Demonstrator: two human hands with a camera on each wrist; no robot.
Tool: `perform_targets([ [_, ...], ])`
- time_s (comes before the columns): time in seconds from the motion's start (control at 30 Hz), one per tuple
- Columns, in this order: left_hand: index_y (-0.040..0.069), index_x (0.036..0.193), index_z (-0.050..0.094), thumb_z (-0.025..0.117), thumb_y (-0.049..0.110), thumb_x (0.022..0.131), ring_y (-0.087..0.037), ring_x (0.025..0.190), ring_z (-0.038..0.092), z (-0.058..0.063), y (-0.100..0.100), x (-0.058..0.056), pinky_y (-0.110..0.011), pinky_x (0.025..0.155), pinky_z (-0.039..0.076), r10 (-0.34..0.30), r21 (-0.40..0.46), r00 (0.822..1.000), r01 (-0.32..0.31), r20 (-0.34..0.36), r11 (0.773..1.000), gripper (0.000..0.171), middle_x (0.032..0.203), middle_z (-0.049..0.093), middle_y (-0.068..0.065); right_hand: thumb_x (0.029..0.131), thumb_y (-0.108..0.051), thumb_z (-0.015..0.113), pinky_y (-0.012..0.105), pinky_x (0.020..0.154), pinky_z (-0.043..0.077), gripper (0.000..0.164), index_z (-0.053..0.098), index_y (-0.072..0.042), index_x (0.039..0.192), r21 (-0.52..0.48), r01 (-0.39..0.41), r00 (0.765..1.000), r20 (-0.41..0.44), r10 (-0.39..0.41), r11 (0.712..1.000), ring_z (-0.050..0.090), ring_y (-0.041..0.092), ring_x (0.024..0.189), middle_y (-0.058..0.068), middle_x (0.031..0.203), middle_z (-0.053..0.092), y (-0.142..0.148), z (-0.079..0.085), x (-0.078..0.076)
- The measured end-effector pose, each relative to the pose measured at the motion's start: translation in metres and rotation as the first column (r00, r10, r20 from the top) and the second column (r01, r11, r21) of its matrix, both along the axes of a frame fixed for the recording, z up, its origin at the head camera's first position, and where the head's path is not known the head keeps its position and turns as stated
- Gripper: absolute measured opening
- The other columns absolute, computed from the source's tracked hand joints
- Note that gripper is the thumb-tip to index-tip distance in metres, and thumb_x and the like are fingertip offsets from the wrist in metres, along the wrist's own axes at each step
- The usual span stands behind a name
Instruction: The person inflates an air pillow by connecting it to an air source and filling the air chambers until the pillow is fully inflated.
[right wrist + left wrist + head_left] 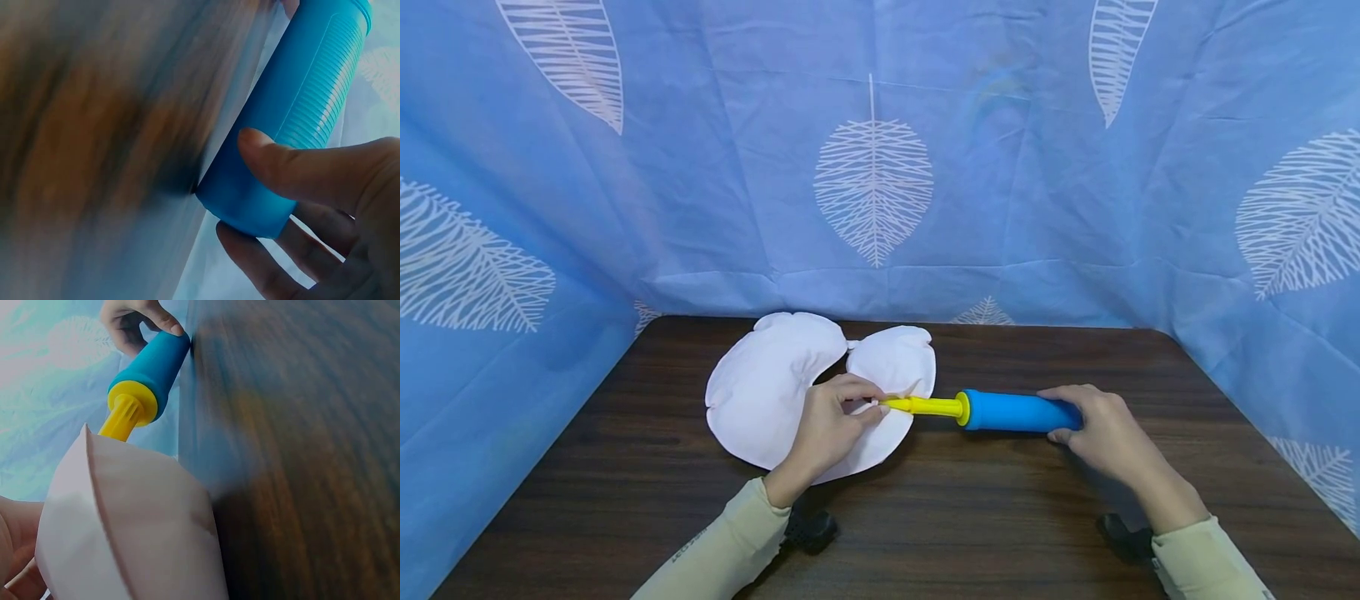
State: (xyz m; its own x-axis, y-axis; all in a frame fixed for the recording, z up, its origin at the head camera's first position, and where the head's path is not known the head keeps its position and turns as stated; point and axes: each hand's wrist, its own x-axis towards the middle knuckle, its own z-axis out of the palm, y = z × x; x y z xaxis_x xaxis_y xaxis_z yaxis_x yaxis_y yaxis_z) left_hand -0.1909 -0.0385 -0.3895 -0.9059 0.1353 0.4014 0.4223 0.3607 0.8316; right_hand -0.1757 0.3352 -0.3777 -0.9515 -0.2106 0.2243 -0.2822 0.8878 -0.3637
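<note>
A white, puffed-up inflatable neck pillow [752, 400], curved like a U, lies on the table's left half. My left hand [831, 421] pinches its surface at the valve, where the yellow nozzle [928, 406] of a hand air pump meets it; the fingers hide the exact joint. The pump's blue barrel [1011, 412] extends to the right. Around the barrel's far end curl the thumb and fingers of my right hand [1101, 425]. The right wrist view shows the ribbed blue barrel [312, 94] with the thumb on top. In the left wrist view the pillow [144, 519] covers the nozzle's tip.
The dark wood-grain table [1000, 525] has rounded back corners. Blue curtains [1000, 183] with white leaf prints hang behind it and along both sides. Black wrist mounts [811, 532] sit under both forearms, close to the tabletop.
</note>
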Motion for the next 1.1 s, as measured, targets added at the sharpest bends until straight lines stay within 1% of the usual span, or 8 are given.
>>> perform_targets([
  [0.13,0.008,0.098,0.087,0.087,-0.003,0.086,-0.018,0.097,0.072,0.0,0.0,-0.001,-0.036,0.091,0.066,0.004,-0.014,1.0,-0.004,-0.008,1.0,0.016,0.101,0.08,-0.003,0.087,-0.002,0.087,0.073,0.099,0.052,0.051,0.072,-0.003,0.135,0.002,0.02,1.0,0.017,-0.02,1.0,0.06,0.058,0.127,0.032,0.137,0.067,0.006,0.0,-0.001],
  [0.3,0.007,0.097,0.087,0.086,-0.004,0.086,-0.02,0.098,0.072,0.0,0.0,-0.002,-0.037,0.092,0.066,0.005,-0.001,1.0,-0.005,-0.009,1.0,0.016,0.1,0.08,-0.004,0.087,0.0,0.085,0.074,0.094,0.052,0.051,0.07,-0.001,0.135,0.011,0.05,0.998,0.023,-0.05,0.999,0.059,0.061,0.124,0.036,0.136,0.065,0.025,0.0,-0.002],
  [0.53,0.008,0.097,0.087,0.085,-0.005,0.086,-0.02,0.098,0.072,-0.001,-0.001,-0.003,-0.039,0.092,0.066,0.006,0.007,1.0,-0.006,-0.005,1.0,0.017,0.1,0.08,-0.004,0.087,0.002,0.083,0.075,0.089,0.05,0.052,0.069,-0.001,0.136,0.006,0.143,0.989,0.045,-0.143,0.99,0.056,0.064,0.122,0.041,0.14,0.059,0.058,-0.003,-0.001],
  [0.8,0.008,0.099,0.087,0.086,-0.002,0.087,-0.018,0.098,0.071,0.001,-0.003,-0.002,-0.036,0.09,0.066,0.001,0.002,1.0,-0.001,0.001,1.0,0.015,0.1,0.08,-0.003,0.086,0.001,0.083,0.073,0.083,0.05,0.051,0.068,0.0,0.134,0.028,0.217,0.975,0.049,-0.218,0.976,0.055,0.067,0.117,0.047,0.135,0.058,0.093,-0.002,-0.001],
  [1.0,0.008,0.098,0.087,0.086,-0.001,0.087,-0.018,0.097,0.071,0.001,-0.004,-0.003,-0.032,0.088,0.065,0.008,-0.005,1.0,-0.008,-0.012,1.0,0.015,0.1,0.081,-0.003,0.086,0.0,0.082,0.076,0.085,0.049,0.05,0.068,-0.001,0.134,0.035,0.232,0.972,0.037,-0.233,0.972,0.055,0.067,0.116,0.047,0.133,0.059,0.101,-0.003,-0.001],
  [1.1,0.008,0.098,0.087,0.086,-0.002,0.087,-0.019,0.098,0.071,0.001,-0.004,-0.003,-0.034,0.089,0.065,0.014,-0.006,1.0,-0.014,-0.015,1.0,0.015,0.1,0.081,-0.003,0.085,0.0,0.081,0.076,0.086,0.049,0.051,0.068,0.0,0.134,0.032,0.23,0.972,0.041,-0.231,0.973,0.054,0.067,0.117,0.048,0.134,0.058,0.098,-0.002,-0.001],
])
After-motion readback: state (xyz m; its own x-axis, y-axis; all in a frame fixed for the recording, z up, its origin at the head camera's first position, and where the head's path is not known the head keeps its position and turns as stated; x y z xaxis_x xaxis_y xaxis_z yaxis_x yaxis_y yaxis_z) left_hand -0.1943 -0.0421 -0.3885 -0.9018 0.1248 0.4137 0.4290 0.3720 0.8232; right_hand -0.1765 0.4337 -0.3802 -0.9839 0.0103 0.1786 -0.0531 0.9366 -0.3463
